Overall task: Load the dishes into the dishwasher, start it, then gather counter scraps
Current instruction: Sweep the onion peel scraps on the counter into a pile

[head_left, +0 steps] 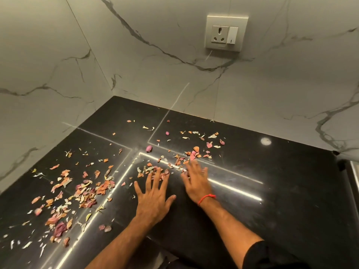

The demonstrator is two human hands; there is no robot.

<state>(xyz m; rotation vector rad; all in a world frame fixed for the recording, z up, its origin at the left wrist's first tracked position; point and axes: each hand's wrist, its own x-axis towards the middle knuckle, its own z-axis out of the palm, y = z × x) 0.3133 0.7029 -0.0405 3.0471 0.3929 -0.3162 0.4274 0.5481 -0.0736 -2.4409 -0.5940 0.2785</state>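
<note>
I am laying both hands flat on the black worktop (272, 191), fingers spread and gripping nothing, so the palms are acting as rakes. The left hand (154, 195) and right hand (196, 181) are touching the scraps (85, 193), which are lying scattered mostly left of the left hand.

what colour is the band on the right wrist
Red: a thin band around the wrist of the right hand, seen in the head view.

Black counter (252, 210) — peel scraps (87, 193) scattered across it.
</note>
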